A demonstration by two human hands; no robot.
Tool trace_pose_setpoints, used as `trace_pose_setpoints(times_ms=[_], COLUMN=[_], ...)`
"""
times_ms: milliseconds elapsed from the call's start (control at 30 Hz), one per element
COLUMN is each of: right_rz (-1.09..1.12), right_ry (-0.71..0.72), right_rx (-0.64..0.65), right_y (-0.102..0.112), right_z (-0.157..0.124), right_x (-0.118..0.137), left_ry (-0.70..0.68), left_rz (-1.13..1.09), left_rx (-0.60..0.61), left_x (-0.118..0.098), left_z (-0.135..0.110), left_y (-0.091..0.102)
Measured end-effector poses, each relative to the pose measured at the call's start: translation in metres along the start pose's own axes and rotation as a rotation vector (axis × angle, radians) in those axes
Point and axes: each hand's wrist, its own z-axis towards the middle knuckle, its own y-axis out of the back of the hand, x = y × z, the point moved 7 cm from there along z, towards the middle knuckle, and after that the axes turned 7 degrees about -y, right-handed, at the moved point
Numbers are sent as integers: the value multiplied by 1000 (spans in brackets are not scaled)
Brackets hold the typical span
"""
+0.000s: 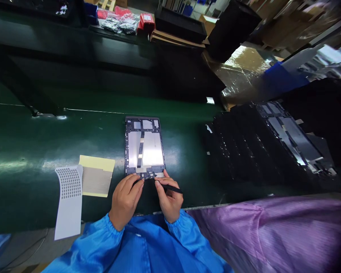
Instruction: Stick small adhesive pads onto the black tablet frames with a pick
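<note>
A tablet housing [150,148] with a silver plate, a black frame and a dark ribbon cable lies upright before me on the green bench. My left hand [125,199] is closed at its lower left edge, fingertips pressed together on the rim; whether a small part sits between them is hidden. My right hand [169,197] grips slim black tweezers [172,188], their tip pointing at the lower edge of the housing. To the left lie a white sheet of small grey stickers [69,204] and a yellow-backed sheet with grey strips [98,178], overlapping.
Several dark housings lie in a row on the right, with a silver-plated tablet housing [294,134] on top. A purple-sleeved person [272,231] is close on my right. Black trays [180,28] and red packages [146,22] stand at the back. A dark post [25,87] rises at left.
</note>
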Motion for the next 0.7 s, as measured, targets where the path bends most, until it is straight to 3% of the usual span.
trace_pose_setpoints(times_ms=[700], right_rz=[14], right_ry=[-13], right_rx=[-11], right_y=[0], right_z=[-1], right_x=[-3], left_ry=[-6], left_rz=[0], left_rx=[1], left_x=[-1], left_z=[1], left_y=[0])
